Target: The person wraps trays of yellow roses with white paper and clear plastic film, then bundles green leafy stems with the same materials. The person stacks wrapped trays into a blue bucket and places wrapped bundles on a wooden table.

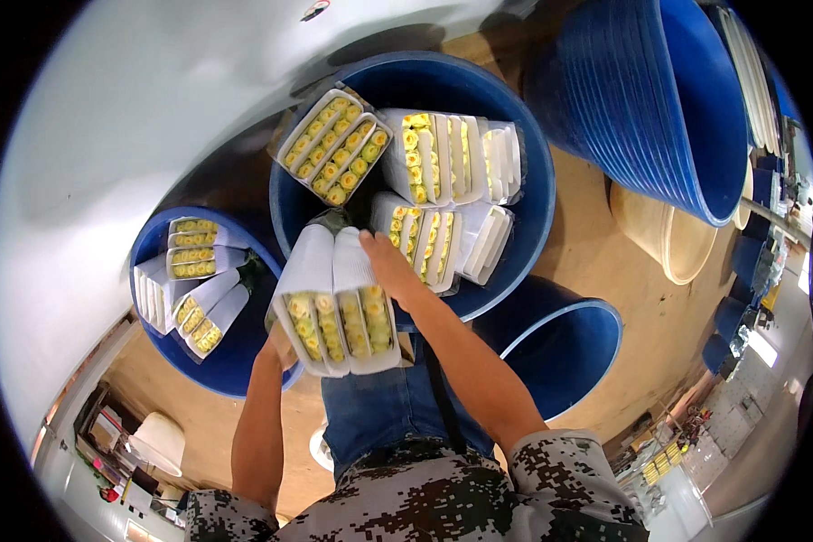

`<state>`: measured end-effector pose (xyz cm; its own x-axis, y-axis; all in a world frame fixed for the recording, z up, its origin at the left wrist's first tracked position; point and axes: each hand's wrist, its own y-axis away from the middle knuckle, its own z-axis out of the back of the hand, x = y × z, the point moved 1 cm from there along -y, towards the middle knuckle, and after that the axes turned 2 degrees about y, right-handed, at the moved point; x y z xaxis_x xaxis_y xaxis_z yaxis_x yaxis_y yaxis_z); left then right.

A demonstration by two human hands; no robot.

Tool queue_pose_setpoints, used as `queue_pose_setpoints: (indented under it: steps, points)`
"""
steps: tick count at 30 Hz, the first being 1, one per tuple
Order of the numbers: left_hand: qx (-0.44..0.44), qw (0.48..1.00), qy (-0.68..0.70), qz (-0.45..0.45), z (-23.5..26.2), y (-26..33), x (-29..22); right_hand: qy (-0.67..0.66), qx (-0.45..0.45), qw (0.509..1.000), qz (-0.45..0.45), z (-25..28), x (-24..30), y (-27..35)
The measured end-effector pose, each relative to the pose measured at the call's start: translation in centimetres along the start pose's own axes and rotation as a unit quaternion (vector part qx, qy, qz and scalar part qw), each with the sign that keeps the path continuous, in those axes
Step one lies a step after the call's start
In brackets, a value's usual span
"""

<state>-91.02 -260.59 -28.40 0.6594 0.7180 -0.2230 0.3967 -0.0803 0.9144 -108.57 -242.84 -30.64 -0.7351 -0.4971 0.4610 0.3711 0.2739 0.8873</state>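
I hold a bundle of yellow roses (339,312) in white corrugated wrap over the near rim of the large blue tub (537,226). The blooms face me in rows, and the stem end points into the tub. My right hand (390,271) grips the wrap's right side near the stem end. At the lower left side is my left hand (274,336), mostly hidden behind the wrap, its fingers out of sight. Inside the tub stand more wrapped rose bundles: one at the left (334,144), one at the back right (438,155) and one at the right (420,239).
A smaller blue tub (144,312) at the left holds several wrapped rose bundles (199,239). Another blue tub (565,348) stands near right. Nested blue tubs (641,99) rise at the far right beside a cream tub (659,230). A white wall (135,117) borders the left.
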Motion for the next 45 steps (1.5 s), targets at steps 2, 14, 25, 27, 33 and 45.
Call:
queue_pose_setpoints:
  steps: [2,14,25,27,33,45]
  points:
    - [0.018,0.999,0.032,0.007,0.9,-2.3,0.0,-0.105,0.015,0.994,-0.021,0.2,-0.9,-2.5]
    - [-0.098,0.993,0.046,-0.04,-0.4,-4.9,-2.4,0.008,-0.187,0.957,0.22,-1.3,-3.7,-3.9]
    - [-0.129,0.757,-0.499,-0.402,-14.0,4.7,3.5,0.027,-0.431,0.901,0.048,16.6,-16.0,-0.7]
    - [0.069,0.746,-0.543,-0.38,-19.0,1.6,5.0,0.09,-0.408,0.909,-0.001,20.3,-19.1,-3.0]
    - [-0.015,0.66,-0.686,-0.306,-22.5,-11.5,7.9,0.223,-0.328,0.91,-0.124,21.5,-16.9,-6.0]
    - [-0.102,0.592,-0.769,-0.216,-23.3,-17.7,8.1,0.27,-0.305,0.906,-0.115,21.8,-19.6,-8.8]
